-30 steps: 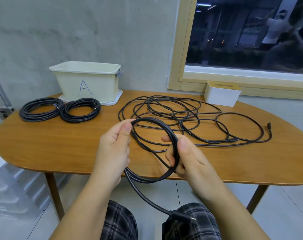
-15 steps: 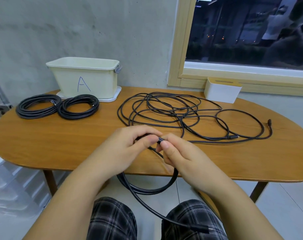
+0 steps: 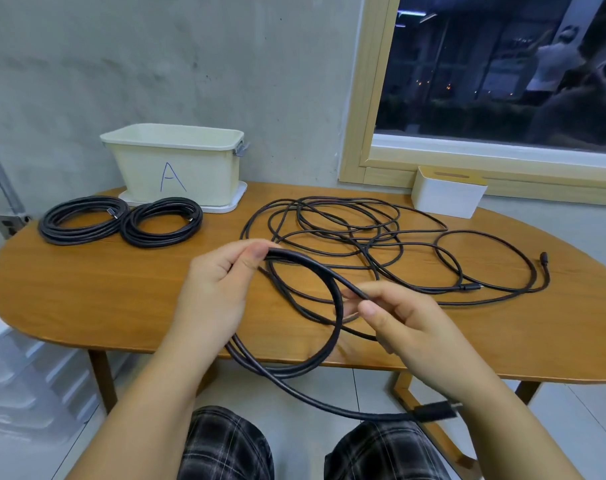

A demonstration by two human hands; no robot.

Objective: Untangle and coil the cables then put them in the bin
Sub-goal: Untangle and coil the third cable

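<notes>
A long black cable lies in loose tangled loops over the middle and right of the wooden table. My left hand pinches the top of a partly wound coil that hangs over the table's front edge. My right hand holds the same cable a short way along, to the right of the coil. The cable's plug end dangles below, near my knees. Two finished black coils rest at the left in front of the cream bin marked "A".
A white box with a wooden lid stands at the back right by the window frame. The bin sits on a white lid against the concrete wall. Clear plastic drawers stand on the floor at the left.
My hands have moved apart from a close pinch. The left hand has risen holding the coil's top, and the right hand has slid rightward along the cable, opening a new loop.
</notes>
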